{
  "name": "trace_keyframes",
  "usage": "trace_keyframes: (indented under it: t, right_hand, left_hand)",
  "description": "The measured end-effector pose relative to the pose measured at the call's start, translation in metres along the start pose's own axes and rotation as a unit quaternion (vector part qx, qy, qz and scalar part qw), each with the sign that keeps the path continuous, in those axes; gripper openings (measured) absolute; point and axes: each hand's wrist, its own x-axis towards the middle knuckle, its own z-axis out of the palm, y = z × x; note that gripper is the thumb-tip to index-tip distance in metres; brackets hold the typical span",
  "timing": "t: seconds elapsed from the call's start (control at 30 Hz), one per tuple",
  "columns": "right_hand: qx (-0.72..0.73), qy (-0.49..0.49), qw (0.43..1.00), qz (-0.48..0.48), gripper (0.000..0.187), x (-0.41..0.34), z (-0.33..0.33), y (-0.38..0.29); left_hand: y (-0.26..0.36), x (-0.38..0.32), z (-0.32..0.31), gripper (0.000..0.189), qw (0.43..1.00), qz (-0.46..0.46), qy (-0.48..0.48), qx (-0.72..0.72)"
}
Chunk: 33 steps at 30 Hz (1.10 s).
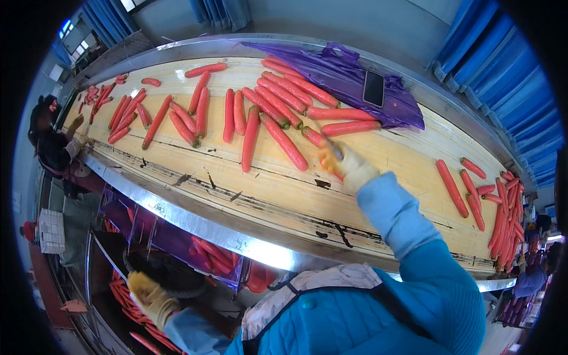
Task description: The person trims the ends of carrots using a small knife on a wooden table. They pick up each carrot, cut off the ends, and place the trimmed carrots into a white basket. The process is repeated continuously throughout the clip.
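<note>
My right hand (339,162), in a cream glove with orange fingers, is over the wooden tabletop at a carrot (312,136); its fingers are blurred, and a dark, thin thing shows at them that I cannot make out. Whether the hand grips the carrot I cannot tell. Many more carrots lie about it, among them a long one (284,142) just to the left. Below the table's metal edge, my left hand (148,293), in a yellow and cream glove, is at the rim of a bin of carrots (126,306); what it holds is unclear.
A phone (373,88) lies on a purple plastic bag (341,71) at the table's far side. A carrot pile (508,222) fills the right end. Purple-lined crates of carrots (213,255) stand below the metal edge (248,246). One person (53,146) works at the left end, another (530,279) at far right.
</note>
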Motion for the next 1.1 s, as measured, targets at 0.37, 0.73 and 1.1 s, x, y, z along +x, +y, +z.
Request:
trace_keyframes:
  t: [0.37, 0.73, 1.1]
  right_hand:
    - [-0.318, 0.127, 0.940, -0.012, 0.043, 0.120, -0.034, -0.101]
    - [-0.336, 0.083, 0.923, 0.170, 0.037, 0.169, 0.045, -0.127]
    - [0.256, -0.144, 0.954, -0.056, 0.032, 0.049, 0.141, -0.093]
  left_hand:
    - [-0.171, -0.091, 0.183, 0.030, 0.619, 0.325, -0.406, 0.589]
    - [-0.164, -0.049, 0.183, 0.029, 0.629, 0.306, -0.390, 0.599]
    - [-0.179, -0.026, 0.208, 0.070, 0.871, -0.117, -0.388, 0.278]
